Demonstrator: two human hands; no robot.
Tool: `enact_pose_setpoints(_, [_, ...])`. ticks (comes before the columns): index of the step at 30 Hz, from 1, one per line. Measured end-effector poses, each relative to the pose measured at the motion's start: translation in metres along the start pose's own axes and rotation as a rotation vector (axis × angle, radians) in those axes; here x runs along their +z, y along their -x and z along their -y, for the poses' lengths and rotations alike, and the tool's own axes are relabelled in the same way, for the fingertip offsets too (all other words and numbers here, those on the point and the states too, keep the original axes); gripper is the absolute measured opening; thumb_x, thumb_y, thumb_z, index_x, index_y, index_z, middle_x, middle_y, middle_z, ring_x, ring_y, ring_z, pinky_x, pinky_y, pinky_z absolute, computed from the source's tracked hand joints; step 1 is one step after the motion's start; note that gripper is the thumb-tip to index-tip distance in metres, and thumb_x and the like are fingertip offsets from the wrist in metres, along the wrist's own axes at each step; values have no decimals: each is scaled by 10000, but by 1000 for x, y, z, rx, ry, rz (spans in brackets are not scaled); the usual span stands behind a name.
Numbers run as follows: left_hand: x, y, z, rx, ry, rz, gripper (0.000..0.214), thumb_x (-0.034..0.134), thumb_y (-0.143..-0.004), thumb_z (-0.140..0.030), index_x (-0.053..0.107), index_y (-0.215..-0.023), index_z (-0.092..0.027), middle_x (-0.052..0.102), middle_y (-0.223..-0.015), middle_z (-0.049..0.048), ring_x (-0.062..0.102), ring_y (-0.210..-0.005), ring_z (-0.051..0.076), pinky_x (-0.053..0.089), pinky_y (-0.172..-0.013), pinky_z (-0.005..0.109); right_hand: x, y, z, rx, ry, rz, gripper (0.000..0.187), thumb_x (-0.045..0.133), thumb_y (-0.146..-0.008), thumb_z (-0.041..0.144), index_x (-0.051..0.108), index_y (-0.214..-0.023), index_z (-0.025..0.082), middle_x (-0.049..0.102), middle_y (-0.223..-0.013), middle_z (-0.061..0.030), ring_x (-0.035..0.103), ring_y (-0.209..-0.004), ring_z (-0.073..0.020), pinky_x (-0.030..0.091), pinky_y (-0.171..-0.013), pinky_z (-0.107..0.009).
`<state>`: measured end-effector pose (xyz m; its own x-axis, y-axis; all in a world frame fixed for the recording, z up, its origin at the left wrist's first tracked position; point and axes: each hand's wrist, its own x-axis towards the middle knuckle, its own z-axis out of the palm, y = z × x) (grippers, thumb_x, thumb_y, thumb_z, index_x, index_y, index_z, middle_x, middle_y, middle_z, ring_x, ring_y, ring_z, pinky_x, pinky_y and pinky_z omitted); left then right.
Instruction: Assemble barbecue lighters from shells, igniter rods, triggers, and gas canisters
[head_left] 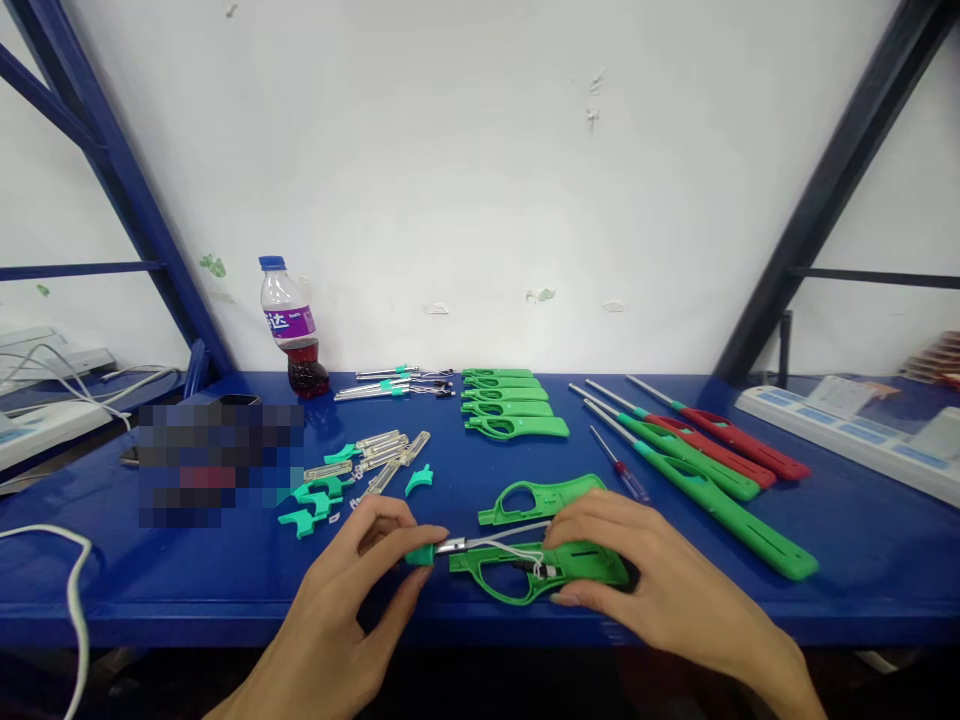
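My left hand (367, 560) pinches the teal tip of a thin metal tube (431, 551) with white wire attached. My right hand (637, 570) presses down on a green lighter handle shell (525, 572) lying on the blue table (187, 580), with the tube laid into it. A second green shell half (540, 497) lies just behind. Loose teal triggers (315, 500) and clear small parts (382, 450) sit to the left of my hands.
A row of green shells (510, 402) and metal tube assemblies (397, 383) lie further back. Finished green and red long lighters (697, 470) and a small screwdriver (621, 468) lie right. A drink bottle (292, 328) stands by the wall. Power strips sit on both sides.
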<state>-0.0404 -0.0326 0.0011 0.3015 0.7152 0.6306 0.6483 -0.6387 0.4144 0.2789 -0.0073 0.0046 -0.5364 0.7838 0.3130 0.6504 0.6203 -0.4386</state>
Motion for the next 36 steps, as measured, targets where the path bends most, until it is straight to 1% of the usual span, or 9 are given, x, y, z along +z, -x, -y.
enact_pose_setpoints(3, [0,2,0,-34,0,9,343,601,-1045,-296,708,-1350,-410,685,-1148,68,744,-967,243,672,-794,337,1,0,-1,-1,8,-7,219,796,-968,474,749,-1135,340,769,-1217,0,702,-1202,-261,553,-1081,-397])
enact_pose_setpoints(6, [1,4,3,-26,19,14,341,583,-1057,-297,709,-1351,-417,693,-1150,77,739,-975,252,671,-797,351,2,1,-2,-6,5,-8,215,800,-964,472,759,-1125,336,769,-1218,-7,707,-1194,-265,560,-1071,-398])
enact_pose_setpoints(9, [3,5,7,-21,29,35,320,581,-1066,-288,713,-1327,-418,677,-1167,68,735,-977,236,662,-804,329,1,0,-2,-11,3,-12,217,802,-960,483,766,-1111,331,767,-1218,-11,710,-1184,-264,562,-1065,-391])
enact_pose_setpoints(14, [3,5,11,-39,24,68,251,592,-1064,-283,735,-1233,-400,660,-1186,57,728,-993,220,647,-820,304,0,-1,-1,-6,-6,3,201,797,-967,475,764,-1098,326,760,-1211,-4,710,-1168,-247,555,-1059,-375])
enact_pose_setpoints(22, [3,9,12,-27,15,169,317,516,-1110,-267,696,-1339,-392,698,-1175,64,741,-991,222,638,-803,300,-2,-4,2,-31,-25,10,145,772,-995,441,768,-1056,309,754,-1190,0,708,-1137,-226,546,-1040,-350])
enact_pose_setpoints(27, [2,12,10,-15,3,242,375,465,-1129,-240,642,-1424,-389,671,-1233,54,731,-1022,200,617,-830,276,-3,-3,3,-42,-41,11,126,762,-1007,419,785,-1055,304,753,-1162,-2,709,-1096,-212,551,-994,-334])
enact_pose_setpoints(30, [0,12,7,-28,-9,283,393,448,-1137,-207,624,-1442,-381,651,-1258,47,721,-1050,185,606,-875,268,-3,-3,2,-61,-57,6,137,756,-1012,427,792,-1062,305,750,-1167,-9,707,-1093,-211,549,-987,-333])
enact_pose_setpoints(33, [-1,13,6,-25,-1,285,397,434,-1141,-181,623,-1438,-366,642,-1258,43,714,-1053,172,596,-897,260,-3,-3,0,-79,-58,-2,115,755,-1017,401,795,-1082,315,744,-1212,-8,701,-1132,-211,538,-1012,-330])
enact_pose_setpoints(36, [-1,13,6,-15,10,259,395,446,-1137,-174,622,-1433,-368,642,-1248,35,706,-1054,167,586,-886,250,-1,-2,-3,-124,-48,-29,84,746,-1028,339,799,-1092,321,743,-1237,-1,698,-1154,-201,526,-1033,-323])
